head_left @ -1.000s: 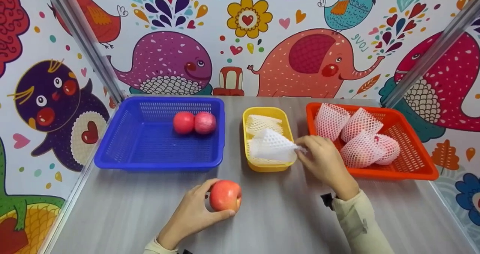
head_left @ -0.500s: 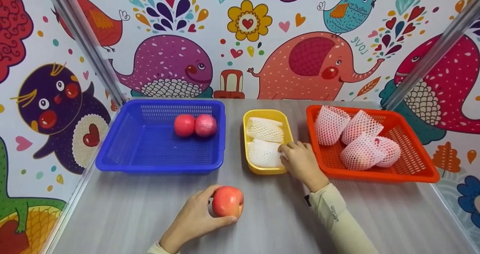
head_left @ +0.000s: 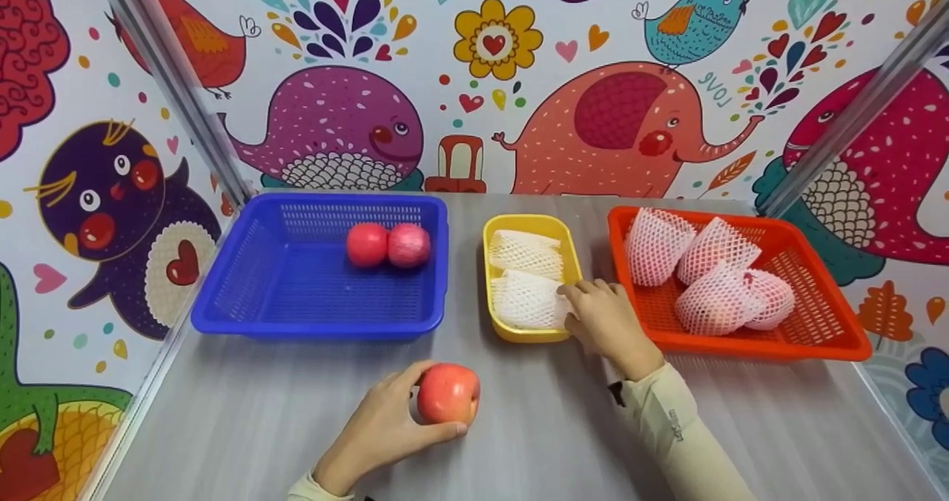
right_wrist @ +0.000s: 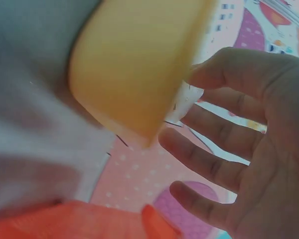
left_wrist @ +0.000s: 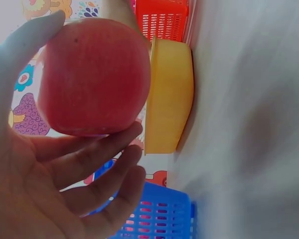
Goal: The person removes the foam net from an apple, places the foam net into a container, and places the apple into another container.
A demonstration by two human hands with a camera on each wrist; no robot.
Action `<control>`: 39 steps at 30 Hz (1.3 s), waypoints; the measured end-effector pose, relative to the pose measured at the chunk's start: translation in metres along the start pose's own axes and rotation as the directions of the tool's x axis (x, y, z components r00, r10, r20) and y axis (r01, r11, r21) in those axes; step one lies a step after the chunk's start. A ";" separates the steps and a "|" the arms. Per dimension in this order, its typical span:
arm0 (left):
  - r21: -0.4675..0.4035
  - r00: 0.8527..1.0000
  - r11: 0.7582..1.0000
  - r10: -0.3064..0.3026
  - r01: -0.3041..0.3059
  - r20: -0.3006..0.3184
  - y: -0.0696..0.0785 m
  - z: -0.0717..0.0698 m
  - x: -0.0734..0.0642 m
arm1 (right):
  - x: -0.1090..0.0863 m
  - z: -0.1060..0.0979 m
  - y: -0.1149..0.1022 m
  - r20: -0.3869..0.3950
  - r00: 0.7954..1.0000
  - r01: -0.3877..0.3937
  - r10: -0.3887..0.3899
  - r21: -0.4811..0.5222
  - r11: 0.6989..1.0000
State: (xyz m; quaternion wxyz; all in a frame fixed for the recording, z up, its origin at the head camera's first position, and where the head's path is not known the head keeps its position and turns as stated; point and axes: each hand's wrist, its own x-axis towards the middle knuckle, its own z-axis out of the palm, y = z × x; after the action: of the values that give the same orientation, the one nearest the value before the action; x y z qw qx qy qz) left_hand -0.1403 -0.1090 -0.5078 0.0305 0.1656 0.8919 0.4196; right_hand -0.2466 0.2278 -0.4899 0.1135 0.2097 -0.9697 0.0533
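Note:
My left hand point(head_left: 385, 423) holds a red apple point(head_left: 448, 395) over the table between thumb and fingers, in front of the baskets. In the left wrist view the apple point(left_wrist: 94, 79) sits between the thumb and the fingers. My right hand point(head_left: 604, 323) is at the right rim of the yellow container point(head_left: 537, 335), its fingertips on the edge of a white foam net point(head_left: 526, 301). From the right wrist, the thumb and index finger pinch at the net point(right_wrist: 182, 107) beside the rim, other fingers spread. Another foam net point(head_left: 525, 253) lies behind it in the container.
On the left, a blue basket point(head_left: 319, 328) holds two apples point(head_left: 388, 245). To the right stands a red basket point(head_left: 756, 347) with several net-wrapped fruits point(head_left: 715, 301). Patterned panels point(head_left: 474, 115) rise behind and beside the grey table point(head_left: 519, 412).
The right hand held a white net stretched toward the right; it has moved left and down to the container, where the net now lies flat. The left hand keeps the apple nearly in place.

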 end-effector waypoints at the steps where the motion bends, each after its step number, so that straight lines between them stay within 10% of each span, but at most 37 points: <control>1: 0.001 1.000 1.000 0.000 0.000 0.000 0.000 0.000 0.000 | -0.003 -0.004 0.000 -0.019 1.000 0.005 -0.004 0.004 1.000; 10: 0.003 1.000 1.000 0.014 -0.014 -0.010 0.002 0.001 0.001 | -0.032 -0.034 -0.001 -0.276 0.957 0.098 -0.093 0.005 0.995; 25: -0.040 0.998 0.998 0.054 -0.055 -0.016 0.005 -0.006 0.003 | -0.077 -0.052 -0.012 -0.370 0.920 0.157 -0.130 0.045 0.987; 39: 0.151 0.980 0.988 0.061 -0.033 -0.188 0.014 -0.099 0.036 | -0.089 -0.039 -0.003 -0.351 0.930 0.153 -0.113 0.091 0.984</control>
State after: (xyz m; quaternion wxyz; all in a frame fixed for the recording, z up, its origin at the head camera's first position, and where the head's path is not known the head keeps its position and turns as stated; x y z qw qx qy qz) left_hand -0.1897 -0.1618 -0.4299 -0.0778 0.1473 0.9151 0.3671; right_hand -0.1587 0.2662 -0.4737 0.2722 0.2687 -0.9136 0.1378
